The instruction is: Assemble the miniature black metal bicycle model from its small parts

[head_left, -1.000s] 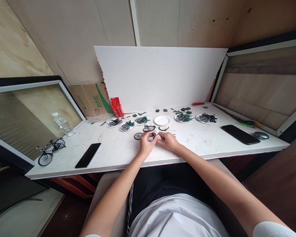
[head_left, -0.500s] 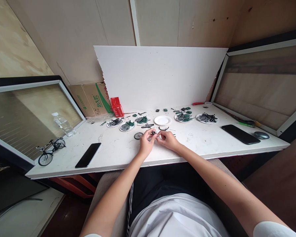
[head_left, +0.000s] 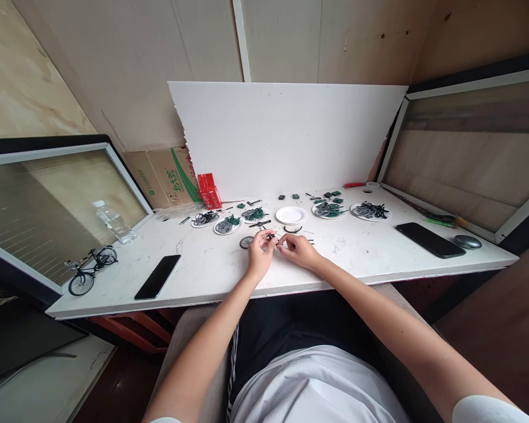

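My left hand [head_left: 259, 254] and my right hand [head_left: 296, 249] meet over the middle of the white table [head_left: 211, 270], fingers pinched together. The left fingers grip a small black bicycle-model part [head_left: 271, 236] with a thin wheel piece [head_left: 261, 224] sticking up behind it. My right fingertips pinch something tiny right beside that part; I cannot make it out. A loose small wheel [head_left: 247, 241] lies on the table just left of my left hand. An empty white paper plate [head_left: 291, 215] sits just beyond my hands.
Paper plates of green and black parts [head_left: 228, 224] [head_left: 328, 210] [head_left: 370, 211] line the back. A finished model bicycle [head_left: 88, 269] and a water bottle [head_left: 113, 222] stand at the left. Black phones [head_left: 157, 277] [head_left: 429, 239] lie on either side. A red box [head_left: 209, 190] is behind.
The wheel piece in my left fingers has tilted from lying flat to nearly edge-on, and both hands shifted slightly up and away.
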The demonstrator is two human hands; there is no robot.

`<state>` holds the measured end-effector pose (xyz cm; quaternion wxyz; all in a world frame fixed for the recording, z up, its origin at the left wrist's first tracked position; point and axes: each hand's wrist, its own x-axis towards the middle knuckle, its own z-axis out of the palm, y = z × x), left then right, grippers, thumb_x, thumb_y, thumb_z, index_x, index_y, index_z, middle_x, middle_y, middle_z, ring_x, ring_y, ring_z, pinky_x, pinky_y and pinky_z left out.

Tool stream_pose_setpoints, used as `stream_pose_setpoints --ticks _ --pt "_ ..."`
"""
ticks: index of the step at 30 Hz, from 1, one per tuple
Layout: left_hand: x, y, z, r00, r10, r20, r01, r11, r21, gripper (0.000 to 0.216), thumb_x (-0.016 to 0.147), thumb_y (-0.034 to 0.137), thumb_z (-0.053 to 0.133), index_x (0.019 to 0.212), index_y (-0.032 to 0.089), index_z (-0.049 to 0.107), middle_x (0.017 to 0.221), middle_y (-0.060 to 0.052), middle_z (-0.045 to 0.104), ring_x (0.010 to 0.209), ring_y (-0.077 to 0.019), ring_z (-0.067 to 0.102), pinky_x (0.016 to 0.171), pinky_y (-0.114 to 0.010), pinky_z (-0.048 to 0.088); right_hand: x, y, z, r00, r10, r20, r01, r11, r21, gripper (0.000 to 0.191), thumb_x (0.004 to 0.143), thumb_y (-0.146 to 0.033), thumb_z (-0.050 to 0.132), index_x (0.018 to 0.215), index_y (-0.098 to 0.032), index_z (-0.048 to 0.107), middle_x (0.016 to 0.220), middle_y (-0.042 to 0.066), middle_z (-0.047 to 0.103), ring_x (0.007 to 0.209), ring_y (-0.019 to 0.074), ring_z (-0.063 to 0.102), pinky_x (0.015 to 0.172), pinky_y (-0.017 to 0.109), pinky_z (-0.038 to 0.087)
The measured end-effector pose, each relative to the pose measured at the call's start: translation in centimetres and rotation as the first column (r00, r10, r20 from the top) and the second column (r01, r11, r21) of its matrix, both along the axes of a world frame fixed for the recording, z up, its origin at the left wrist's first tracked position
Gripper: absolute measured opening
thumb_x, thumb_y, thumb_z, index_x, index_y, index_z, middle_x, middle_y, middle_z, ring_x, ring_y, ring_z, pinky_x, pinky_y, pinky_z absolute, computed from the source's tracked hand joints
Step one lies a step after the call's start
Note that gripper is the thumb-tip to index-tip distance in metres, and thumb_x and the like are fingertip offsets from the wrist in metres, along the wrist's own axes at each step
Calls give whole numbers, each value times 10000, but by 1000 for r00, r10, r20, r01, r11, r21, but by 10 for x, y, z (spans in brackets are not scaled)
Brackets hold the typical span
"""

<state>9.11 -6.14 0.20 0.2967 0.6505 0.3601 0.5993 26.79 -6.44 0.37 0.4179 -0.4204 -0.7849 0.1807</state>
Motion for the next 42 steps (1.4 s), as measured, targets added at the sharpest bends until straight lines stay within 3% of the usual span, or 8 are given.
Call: stream_pose_setpoints --ticks 13,21,25,27,31,37,42 --pt "1 0 -2 999 42 -32 -42 999 -11 248 915 321 700 1123 192 656 1174 -132 738 972 -212 719 763 -303 561 1 1 0 998 14 65 -14 1000 -13 200 926 -372 592 950 -191 673 574 -54 501 522 111 423 556 244 294" --pt "0 1 -2 997 65 -52 -65 998 -4 230 902 324 711 1088 198 662 1146 -126 742 946 -208 712 754 -305 562 -2 0 0 999 30 45 -29 999 -36 250 946 -425 578 931 -195 675 687 -4 605 604 136 496 594 253 348" --pt "-1 1 -2 996 77 -50 -77 997 0 220 902 317 709 1082 199 663 1127 -122 745 921 -202 715 730 -295 560 -1 0 7 979 63 -196 -88 989 -122 481 988 -616 474 860 -201 681 680 17 570 629 162 497 607 281 386" --pt "-1 1 -2 995 87 -55 -87 996 6 211 900 311 710 1076 202 665 1124 -119 747 896 -194 712 718 -292 557 3 1 13 919 37 -392 -135 965 -224 582 993 -700 387 910 -207 687 599 -13 443 552 153 417 546 283 355" --pt "-1 2 -2 993 94 -68 -93 996 6 183 903 292 699 1061 206 666 1137 -115 745 889 -188 702 713 -294 557 21 11 21 801 -28 -599 -175 944 -279 570 932 -760 468 952 -216 634 620 -53 295 512 118 273 472 264 251" --pt "0 3 -5 993 100 -68 -101 995 -19 189 902 286 698 1071 204 672 1145 -116 742 884 -180 691 700 -285 551 61 24 27 862 -177 -475 47 961 -272 544 857 -728 627 1110 -246 636 637 -59 356 548 118 330 487 248 298" --pt "0 4 -6 992 97 -74 -99 995 -22 194 901 296 695 1070 204 666 1154 -114 742 892 -181 686 707 -288 544 86 23 31 967 -142 -211 82 959 -272 518 837 -688 683 1014 -203 720 697 -9 524 561 106 365 515 259 291"
